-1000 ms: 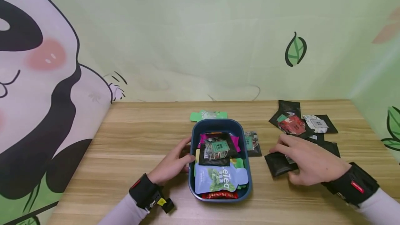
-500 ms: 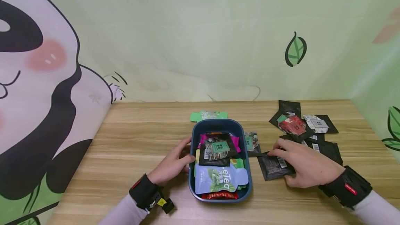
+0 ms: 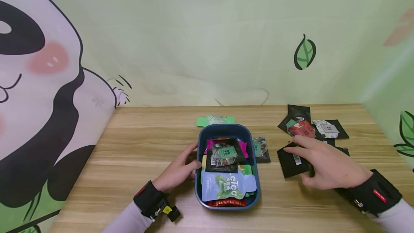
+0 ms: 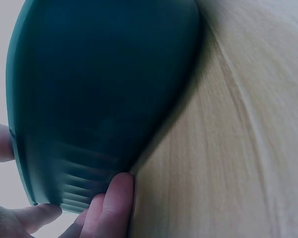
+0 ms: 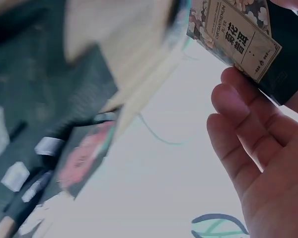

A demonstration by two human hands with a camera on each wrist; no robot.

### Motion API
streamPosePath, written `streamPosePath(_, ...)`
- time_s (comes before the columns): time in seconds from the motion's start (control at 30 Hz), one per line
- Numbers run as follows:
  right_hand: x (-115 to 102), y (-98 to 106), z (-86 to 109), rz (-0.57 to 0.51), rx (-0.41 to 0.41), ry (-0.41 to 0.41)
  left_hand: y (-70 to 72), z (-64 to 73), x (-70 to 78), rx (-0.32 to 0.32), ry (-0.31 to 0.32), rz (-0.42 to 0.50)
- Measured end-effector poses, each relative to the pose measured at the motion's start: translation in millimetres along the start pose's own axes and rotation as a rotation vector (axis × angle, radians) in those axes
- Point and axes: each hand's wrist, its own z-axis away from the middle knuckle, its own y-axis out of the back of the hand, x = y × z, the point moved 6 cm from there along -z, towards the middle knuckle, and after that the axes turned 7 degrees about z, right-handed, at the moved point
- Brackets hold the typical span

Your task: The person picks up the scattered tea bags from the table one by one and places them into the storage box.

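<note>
On the table stands a deep blue container point(image 3: 224, 129) with several packets in it. My left hand point(image 3: 176, 171) grips its left side, fingers against the outer wall, also seen in the left wrist view on the container point(image 4: 99, 89). My right hand point(image 3: 328, 166) pinches a black tea sachet point(image 3: 287, 164) by its right side, barcode side up in the head view. In the right wrist view the sachet's point(image 5: 246, 42) underside shows a floral label with "Chrysanthemum Pu'er" lettering, and several fingers point(image 5: 238, 141) lie loosely below it. Part of the sachet is hidden behind the hand.
Black sachets with red point(image 3: 300, 128) and white labels point(image 3: 328, 128) lie in a loose pile behind my right hand. One more sachet point(image 3: 262, 150) lies against the container's right side. A green packet point(image 3: 215, 119) lies behind the container.
My right hand first slid the sachet left along the table, and has since raised and drawn it back to the right. The left hand and container have stayed put.
</note>
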Motion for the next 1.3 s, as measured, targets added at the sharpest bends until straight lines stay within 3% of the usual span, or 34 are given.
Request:
streamPosePath(0.2,-11.6,14.2,-22.2,-0.037,0.051,0.043,0.9,0.7,-0.2,0.008,0.004,-0.005)
streamPosePath(0.5,-54.8,27.0,-76.4,-0.16,0.17,0.216,-0.2,0.5,0.9,0.005,0.01,-0.021)
streamPosePath(0.77,-86.2,27.0,-110.5,-0.283,0.185,0.288,-2.6,-1.7,3.1,0.003,-0.005,-0.022)
streamPosePath(0.9,-88.3,17.0,-112.8,-0.295,0.104,0.231,-3.5,-2.4,2.9,-0.005,-0.004,-0.025)
streamPosePath(1.07,-77.3,2.2,-102.5,-0.27,-0.019,0.121,-1.9,-1.9,1.2,0.002,0.001,-0.032)
streamPosePath(1.3,-49.0,-7.7,-78.1,-0.201,-0.032,0.058,0.9,-0.3,0.4,0.016,0.006,-0.03)
